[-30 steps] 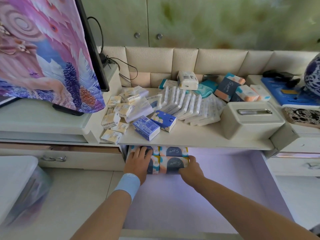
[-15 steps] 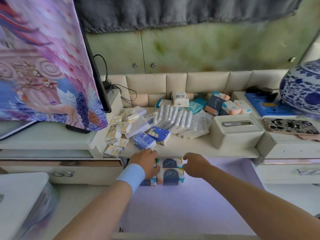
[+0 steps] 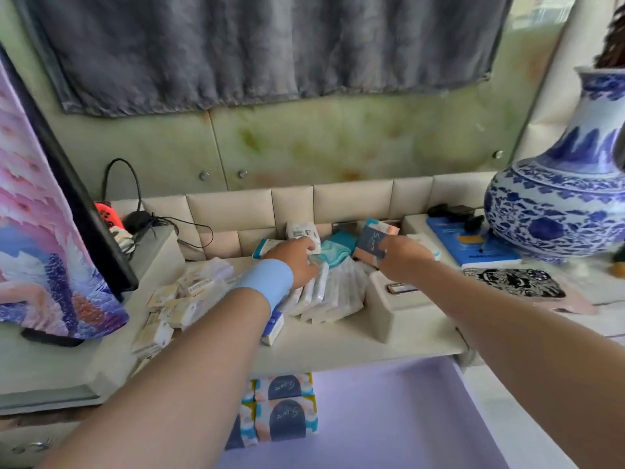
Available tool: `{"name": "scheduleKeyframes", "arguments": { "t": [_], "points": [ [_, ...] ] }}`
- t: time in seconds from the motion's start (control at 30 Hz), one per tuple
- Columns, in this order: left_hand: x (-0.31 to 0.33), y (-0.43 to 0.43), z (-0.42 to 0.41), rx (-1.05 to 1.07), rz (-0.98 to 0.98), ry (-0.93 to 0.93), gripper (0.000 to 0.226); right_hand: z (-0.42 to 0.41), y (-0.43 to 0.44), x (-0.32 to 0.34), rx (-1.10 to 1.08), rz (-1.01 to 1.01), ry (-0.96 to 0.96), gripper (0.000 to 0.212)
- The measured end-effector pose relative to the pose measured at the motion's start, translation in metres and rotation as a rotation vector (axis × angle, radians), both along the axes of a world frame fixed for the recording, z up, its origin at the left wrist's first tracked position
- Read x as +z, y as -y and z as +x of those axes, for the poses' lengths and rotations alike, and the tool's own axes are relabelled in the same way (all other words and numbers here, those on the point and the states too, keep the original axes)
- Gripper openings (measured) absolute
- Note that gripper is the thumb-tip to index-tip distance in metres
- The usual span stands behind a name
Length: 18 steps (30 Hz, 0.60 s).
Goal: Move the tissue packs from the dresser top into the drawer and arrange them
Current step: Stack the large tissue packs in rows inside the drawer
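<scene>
Tissue packs point(image 3: 331, 296) lie spread over the dresser top point(image 3: 355, 343): a leaning row of white ones in the middle, small cream packs point(image 3: 176, 306) heaped toward the left edge, and a blue pack point(image 3: 272, 328) showing from under the left forearm. More are piled against the padded back panel, among them a white pack point(image 3: 302, 233) with a barcode label, a teal pack point(image 3: 334, 252) and a navy-and-pink pack point(image 3: 372, 238). Both arms reach to that back pile. The right hand point(image 3: 402, 258) has its fingers curled on the lower edge of the navy-and-pink pack, which stands tilted up, and grips it. The left hand point(image 3: 294, 262), with a light blue wristband point(image 3: 267, 282) behind it, touches the lower edge of the white pack just beside the teal one; blur hides whether it grasps anything, so I cannot tell. Below the dresser edge the drawer point(image 3: 389, 418) stands open, lined in lilac, and four patterned packs point(image 3: 285, 411) sit together at its back left, partly under the overhang. A cream tissue box point(image 3: 389, 309) stands on the top just under the right wrist. To the right are a blue-and-white vase point(image 3: 558, 204), a blue book point(image 3: 473, 245) and a black-and-white patterned pad point(image 3: 514, 282). A screen draped in a pink and purple cloth point(image 3: 40, 231) stands at the left, and a grey cloth point(image 3: 253, 45) hangs on the wall.
</scene>
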<state>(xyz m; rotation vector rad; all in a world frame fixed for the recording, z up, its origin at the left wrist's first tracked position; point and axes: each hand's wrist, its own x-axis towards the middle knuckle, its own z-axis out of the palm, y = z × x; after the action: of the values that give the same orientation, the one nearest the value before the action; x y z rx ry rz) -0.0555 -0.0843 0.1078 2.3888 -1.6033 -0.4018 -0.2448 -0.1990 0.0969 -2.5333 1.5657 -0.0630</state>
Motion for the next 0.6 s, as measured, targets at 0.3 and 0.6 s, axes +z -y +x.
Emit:
{"name": "scheduleKeyframes", "arguments": {
  "t": [0.3,0.6],
  "points": [
    [-0.053,0.112,-0.023,-0.092,-0.036,-0.138,0.043,0.006,0.095,-0.054,-0.155,-0.161,-0.274,0.068],
    [-0.067,0.139,-0.037,-0.100,-0.171,-0.265,0.067,0.013,0.111,-0.056,-0.091,-0.220,0.022,0.068]
  ]
}}
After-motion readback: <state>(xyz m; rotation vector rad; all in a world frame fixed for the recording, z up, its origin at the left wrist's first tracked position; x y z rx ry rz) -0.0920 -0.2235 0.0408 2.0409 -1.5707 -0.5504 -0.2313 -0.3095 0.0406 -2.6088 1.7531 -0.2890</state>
